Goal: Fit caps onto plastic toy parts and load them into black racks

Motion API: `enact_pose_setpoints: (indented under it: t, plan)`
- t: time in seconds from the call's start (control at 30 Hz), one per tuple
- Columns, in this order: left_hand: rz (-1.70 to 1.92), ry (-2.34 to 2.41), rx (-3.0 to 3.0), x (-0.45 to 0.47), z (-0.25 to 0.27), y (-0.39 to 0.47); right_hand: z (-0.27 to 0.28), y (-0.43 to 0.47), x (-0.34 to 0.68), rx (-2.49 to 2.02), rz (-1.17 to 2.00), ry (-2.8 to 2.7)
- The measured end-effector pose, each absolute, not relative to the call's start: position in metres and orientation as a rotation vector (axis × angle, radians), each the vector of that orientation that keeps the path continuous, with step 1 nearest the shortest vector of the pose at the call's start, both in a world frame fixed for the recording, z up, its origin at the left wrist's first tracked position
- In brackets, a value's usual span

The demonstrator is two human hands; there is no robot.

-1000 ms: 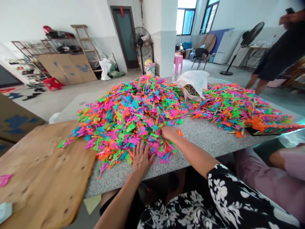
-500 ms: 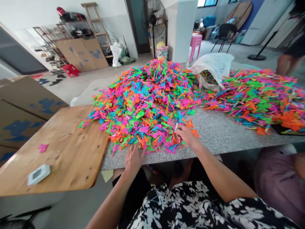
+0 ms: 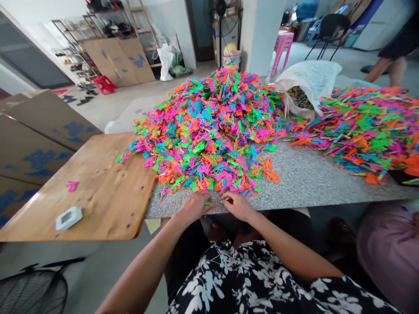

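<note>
A large heap of small flat plastic pieces (image 3: 209,131) in pink, orange, green and blue covers the speckled stone tabletop (image 3: 291,174). At the heap's front edge, my left hand (image 3: 194,206) is closed, with a small green plastic piece (image 3: 208,202) at its fingertips. Just to the right, my right hand (image 3: 240,206) pinches something small and yellowish, too small to name. The two hands face each other a short way apart, low over the table's front edge.
A wooden board (image 3: 111,183) on the left bears a white device (image 3: 69,217) and a pink piece (image 3: 72,186). A second heap (image 3: 369,131) lies right, beside a white sack (image 3: 306,83). Cardboard boxes (image 3: 36,144) stand far left. A person's legs (image 3: 386,65) show at back right.
My right hand has come left and down from the heap towards my left hand. My left hand has turned inward and now shows a green piece. The view has shifted.
</note>
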State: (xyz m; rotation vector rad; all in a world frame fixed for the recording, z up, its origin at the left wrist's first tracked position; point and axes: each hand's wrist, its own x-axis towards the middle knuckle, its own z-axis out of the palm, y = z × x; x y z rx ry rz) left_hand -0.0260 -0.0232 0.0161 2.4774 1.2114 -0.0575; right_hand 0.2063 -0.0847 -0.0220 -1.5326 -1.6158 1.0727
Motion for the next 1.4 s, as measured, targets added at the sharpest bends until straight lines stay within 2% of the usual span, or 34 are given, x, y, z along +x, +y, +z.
enact_pose_setpoints:
  t: [0.2,0.33,0.5,0.63,0.77,1.4]
  plan:
    - [0.166,1.175,2.548,-0.024,0.011,-0.037,-0.023,-0.090,0.191,-1.622,0.928,-1.695]
    - [0.316,1.338,2.292,-0.019,0.003,-0.047,-0.023,-0.092,0.180,-1.537,0.938,-1.640]
    - [0.868,1.519,1.385,-0.012,0.005,-0.037,-0.019,-0.086,0.178,-1.348,1.215,-1.143]
    - [1.116,1.184,0.701,-0.004,0.017,-0.028,-0.004,-0.082,0.176,-1.149,1.495,-0.803]
    - [1.236,1.078,0.706,0.009,0.029,-0.032,0.009,-0.081,0.169,-1.028,1.592,-0.784]
    - [1.457,1.231,0.964,0.038,0.034,-0.041,0.006,-0.090,0.160,-1.075,1.468,-0.894]
